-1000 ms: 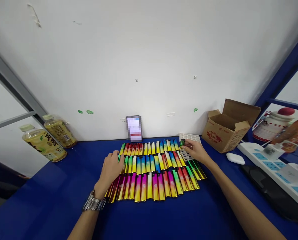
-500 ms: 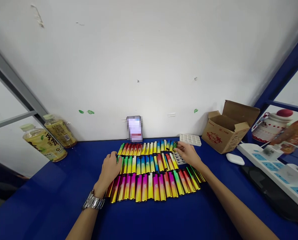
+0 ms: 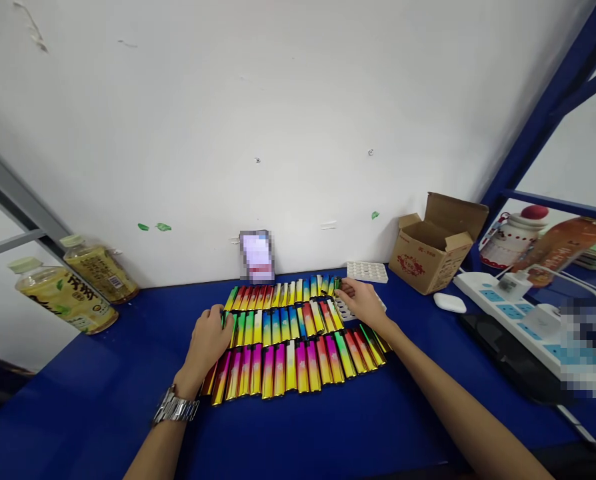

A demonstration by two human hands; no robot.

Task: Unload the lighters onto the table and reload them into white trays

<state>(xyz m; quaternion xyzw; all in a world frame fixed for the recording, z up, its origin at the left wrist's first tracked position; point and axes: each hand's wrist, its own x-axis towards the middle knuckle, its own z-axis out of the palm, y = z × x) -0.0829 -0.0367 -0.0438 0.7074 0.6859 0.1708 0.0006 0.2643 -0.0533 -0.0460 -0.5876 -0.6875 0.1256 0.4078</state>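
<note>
A second ago my right hand (image 3: 363,303) had a green-topped lighter (image 3: 337,285) up over the white holed tray (image 3: 345,310); now it has come left and lower, and that lighter is at the right end of the far row of lighters (image 3: 278,295). My fingers are drawn narrow there, touching it; I cannot tell whether I grip it or just press it. The holed tray lies partly under my hand.

The middle row of lighters (image 3: 281,325) has its right end further left than a second ago. My left hand (image 3: 208,341) has stayed at this row's left end, fingers curled by the green lighters; whether it pinches one is hidden from me. The near row of lighters (image 3: 298,367) fans out on the blue counter (image 3: 278,440) in front of both.

My view has turned slightly right, so the phone (image 3: 257,257) propped at the wall and the open cardboard box (image 3: 421,263) at far right appear further left.
</note>
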